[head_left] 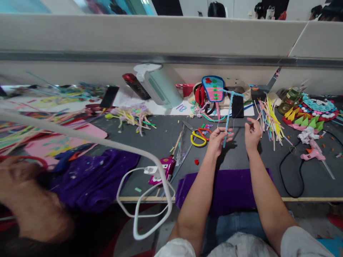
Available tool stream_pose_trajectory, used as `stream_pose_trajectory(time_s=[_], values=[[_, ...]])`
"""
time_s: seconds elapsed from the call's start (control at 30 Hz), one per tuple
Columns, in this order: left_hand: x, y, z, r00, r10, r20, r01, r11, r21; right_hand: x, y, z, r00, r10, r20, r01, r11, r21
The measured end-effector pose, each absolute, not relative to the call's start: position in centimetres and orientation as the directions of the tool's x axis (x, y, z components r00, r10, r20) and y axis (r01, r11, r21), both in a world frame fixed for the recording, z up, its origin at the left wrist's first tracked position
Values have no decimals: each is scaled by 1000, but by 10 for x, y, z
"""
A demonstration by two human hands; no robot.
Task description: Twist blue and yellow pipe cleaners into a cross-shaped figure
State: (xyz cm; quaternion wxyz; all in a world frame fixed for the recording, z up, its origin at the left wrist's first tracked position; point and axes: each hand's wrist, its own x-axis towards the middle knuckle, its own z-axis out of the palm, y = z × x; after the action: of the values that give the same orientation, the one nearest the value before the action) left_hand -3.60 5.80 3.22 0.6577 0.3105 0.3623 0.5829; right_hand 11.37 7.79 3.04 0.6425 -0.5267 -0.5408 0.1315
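Note:
Near the middle of the table, my left hand (218, 142) pinches a light blue pipe-cleaner piece (229, 112), which stands upright with a crossbar at its top. To its right, my right hand (252, 134) is raised with its fingers curled; thin wire-like strands show near both hands, but I cannot make out whether the right fingers hold one. Behind the blue piece lies a black phone (238, 107). Left of my left hand are yellow-and-orange scissors (198, 138). A folded purple cloth (233, 187) lies under my forearms.
Pipe cleaners (269, 123), a glass jar (291, 100) and a pink glue gun (313, 151) are at right. A kettle (160, 85) stands at the back. A white cable (107, 141) crosses the left foreground. Another person's hand (18, 182) is at far left.

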Motion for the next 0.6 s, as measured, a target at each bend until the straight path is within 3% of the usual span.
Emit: stream_pose_trajectory(time_s=[0.13, 0.27, 0.6], values=[[-32, 60, 26, 66, 993, -96, -562, 116, 819, 103, 83, 25, 348, 890, 294, 71, 288, -955], [-28, 62, 22, 71, 991, -114, -526, 135, 840, 95, 84, 25, 225, 964, 140, -192, 185, -964], [-26, 65, 16, 24, 988, -154, -521, 144, 841, 91, 85, 24, 161, 980, 120, -314, 167, -935]])
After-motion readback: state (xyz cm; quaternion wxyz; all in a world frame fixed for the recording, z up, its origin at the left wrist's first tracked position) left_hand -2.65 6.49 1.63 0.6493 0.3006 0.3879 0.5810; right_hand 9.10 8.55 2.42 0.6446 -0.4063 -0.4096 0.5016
